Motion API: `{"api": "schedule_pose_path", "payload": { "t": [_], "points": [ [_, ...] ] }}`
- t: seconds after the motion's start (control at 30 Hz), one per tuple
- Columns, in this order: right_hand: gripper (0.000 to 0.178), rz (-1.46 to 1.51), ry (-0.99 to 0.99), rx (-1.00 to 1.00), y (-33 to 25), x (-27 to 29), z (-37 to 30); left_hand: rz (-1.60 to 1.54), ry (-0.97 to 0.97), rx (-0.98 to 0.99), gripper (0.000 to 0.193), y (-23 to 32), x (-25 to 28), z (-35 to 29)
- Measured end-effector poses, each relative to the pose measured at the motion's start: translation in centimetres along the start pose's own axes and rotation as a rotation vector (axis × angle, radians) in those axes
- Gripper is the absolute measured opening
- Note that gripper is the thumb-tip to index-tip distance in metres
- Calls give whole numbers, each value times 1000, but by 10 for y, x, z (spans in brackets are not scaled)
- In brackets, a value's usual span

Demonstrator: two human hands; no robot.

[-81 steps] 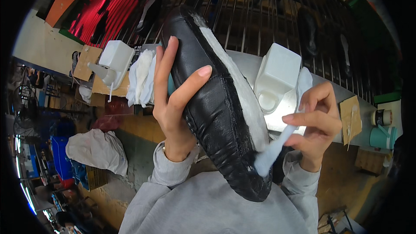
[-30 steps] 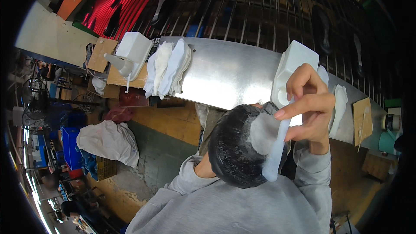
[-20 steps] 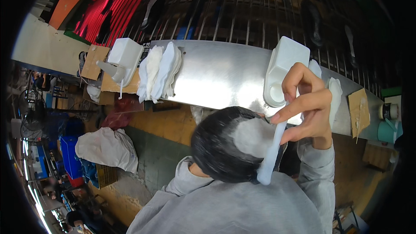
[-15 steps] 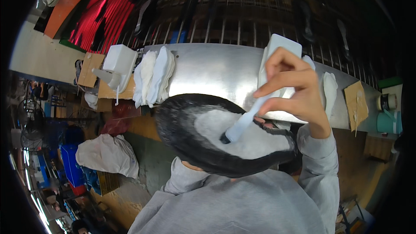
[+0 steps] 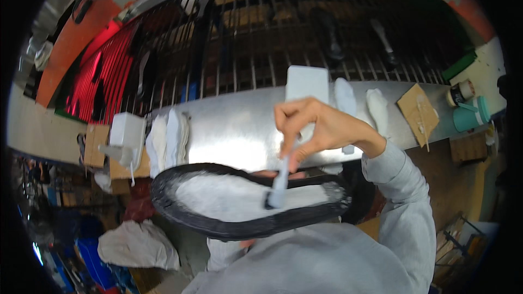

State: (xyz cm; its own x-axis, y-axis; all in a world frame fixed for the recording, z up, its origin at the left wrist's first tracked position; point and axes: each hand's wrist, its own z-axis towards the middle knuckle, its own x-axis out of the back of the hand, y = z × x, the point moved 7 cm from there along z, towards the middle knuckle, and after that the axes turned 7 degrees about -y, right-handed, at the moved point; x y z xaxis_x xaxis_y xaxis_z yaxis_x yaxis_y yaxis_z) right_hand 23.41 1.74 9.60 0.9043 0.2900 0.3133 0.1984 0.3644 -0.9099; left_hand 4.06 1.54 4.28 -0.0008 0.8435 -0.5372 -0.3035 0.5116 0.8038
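Your black shoe sole (image 5: 248, 207) lies flat across your lap, below the metal counter (image 5: 234, 130), its inner face whitened. Your left hand (image 5: 272, 175) is mostly hidden beneath it, so I cannot tell how those fingers sit. Your right hand (image 5: 318, 128) pinches the white brush (image 5: 279, 182), tip on the sole near the heel; judging by the dark rim, keep strokes inside it. The white container (image 5: 306, 83), stacked white insoles (image 5: 166, 140) and teal cup (image 5: 471, 115) stand well apart.

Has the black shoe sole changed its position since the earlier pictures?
Yes. The black shoe sole stood on end across the metal shelf; it now lies flat below the shelf's front edge, whitish side up.
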Motion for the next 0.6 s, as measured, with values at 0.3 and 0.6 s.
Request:
{"api": "schedule_pose_path", "payload": {
  "t": [0.3,0.6],
  "points": [
    [22,406,1155,-280,93,41,-154,-317,-343,-231,112,62,81,17],
    [24,457,1279,-398,120,-37,-156,-1057,-9,132,62,-25,192,73]
  ]
}}
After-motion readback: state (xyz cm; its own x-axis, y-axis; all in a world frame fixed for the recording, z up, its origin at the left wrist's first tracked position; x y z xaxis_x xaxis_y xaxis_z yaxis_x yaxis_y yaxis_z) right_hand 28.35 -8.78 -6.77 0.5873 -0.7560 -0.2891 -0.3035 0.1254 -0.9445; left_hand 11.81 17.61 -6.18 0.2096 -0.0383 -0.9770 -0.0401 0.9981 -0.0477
